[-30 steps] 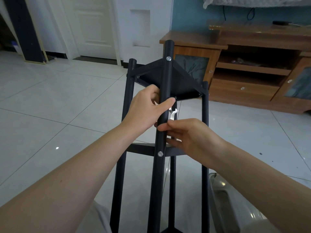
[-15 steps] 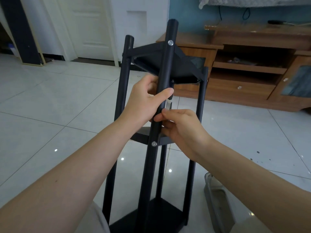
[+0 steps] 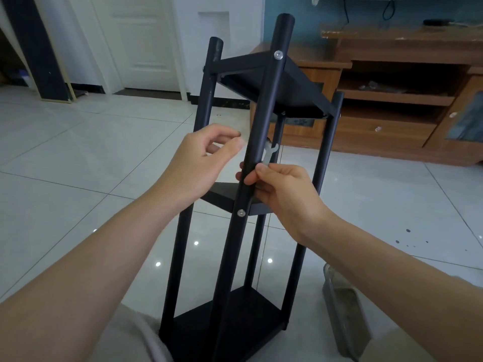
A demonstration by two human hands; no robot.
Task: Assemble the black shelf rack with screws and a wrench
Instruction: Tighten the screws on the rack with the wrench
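— Start at the fingertips. What do the right ones do?

— The right hand (image 3: pixel 285 190) pinches a small silver wrench (image 3: pixel 269 152) between thumb and fingers. The forked end sticks up above the thumb, just behind the front post (image 3: pixel 261 121). I cannot tell whether that end bears on anything. The fingertips (image 3: pixel 239 176) of that hand peek out on the left side of the post and the thumb lies across its front, so the hand reaches round the post too.

— And the left?

— The left hand (image 3: pixel 206 158) holds nothing. Its fingers are loosely curled, thumb tip near the forefinger, and it hovers just left of the front post, not touching it.

— Where is the rack?

— The black shelf rack (image 3: pixel 181 244) stands on the tiled floor (image 3: pixel 78 165) between the person's forearms, leaning a little. It has four posts and three shelves: the top shelf (image 3: pixel 295 84) above the hands, the middle shelf (image 3: pixel 222 197) just below them, and the bottom shelf (image 3: pixel 251 317) at the floor. One silver screw (image 3: pixel 278 55) sits in the front post at the top shelf, and a second screw (image 3: pixel 241 212) at the middle shelf.

— What's around it?

— A grey tray (image 3: pixel 345 309) lies on the floor right of the rack's base. A wooden cabinet (image 3: pixel 392 100) stands behind, and a white door (image 3: pixel 146 43) is at far left.
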